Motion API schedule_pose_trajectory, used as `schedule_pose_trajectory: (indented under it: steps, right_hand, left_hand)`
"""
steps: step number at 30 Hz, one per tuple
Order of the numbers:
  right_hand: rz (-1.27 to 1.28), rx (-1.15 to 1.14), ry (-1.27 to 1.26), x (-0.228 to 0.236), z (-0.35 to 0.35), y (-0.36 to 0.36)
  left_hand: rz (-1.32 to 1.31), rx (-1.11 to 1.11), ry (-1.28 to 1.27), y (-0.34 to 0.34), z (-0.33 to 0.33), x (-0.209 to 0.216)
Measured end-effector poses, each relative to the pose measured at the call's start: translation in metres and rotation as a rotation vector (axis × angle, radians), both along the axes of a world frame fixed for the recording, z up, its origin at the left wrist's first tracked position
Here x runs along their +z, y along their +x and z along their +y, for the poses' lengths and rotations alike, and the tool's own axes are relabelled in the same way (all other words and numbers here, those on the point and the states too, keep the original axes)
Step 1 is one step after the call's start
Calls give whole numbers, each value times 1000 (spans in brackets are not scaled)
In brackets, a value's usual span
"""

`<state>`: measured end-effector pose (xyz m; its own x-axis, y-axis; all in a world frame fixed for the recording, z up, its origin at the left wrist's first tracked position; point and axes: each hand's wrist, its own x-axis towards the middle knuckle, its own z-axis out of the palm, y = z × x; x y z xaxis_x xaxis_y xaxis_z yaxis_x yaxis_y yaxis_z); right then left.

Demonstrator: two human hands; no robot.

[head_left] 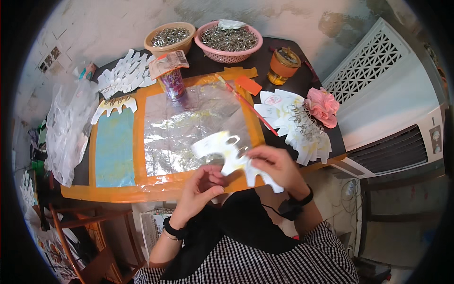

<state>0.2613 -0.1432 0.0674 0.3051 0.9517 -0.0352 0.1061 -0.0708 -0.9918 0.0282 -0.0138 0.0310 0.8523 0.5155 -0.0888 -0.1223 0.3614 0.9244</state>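
Note:
A white scalloped card cut-out [235,158] with yellow smears and ring-shaped pieces along its upper edge is held over the front of the table. My right hand [276,165] pinches it near its right end, thumb and fingers closed. Beside its lower edge is my left hand [204,187], fingers loosely curled and thumb apart, with nothing visible between them. A similar white cut-out [113,108] with metal rings lies at the left, at the top of a blue panel [115,151]. To the right spreads a fanned stack of white cut-outs [279,113] with rings attached.
Two baskets of metal rings, one tan [163,47] and one pink [220,57], stand at the back. Nearby are a purple cup [173,85], a glue-stained jar [282,68], a red brush [255,111] and a pink cloth [322,106]. A white air cooler [378,94] borders the right.

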Motion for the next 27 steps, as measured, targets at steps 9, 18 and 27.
schedule_pose_trajectory:
  steps: [9,18,27]
  right_hand:
    - [-319,-497,24,11,-40,93]
    - [-115,-347,102,5,-3,56]
    - [-1263,-776,57,-25,-16,72]
  left_hand:
    - [101,5,110,2,-4,0]
    - [129,53,114,0,-5,-7]
    - [104,53,113,2,-7,-5]
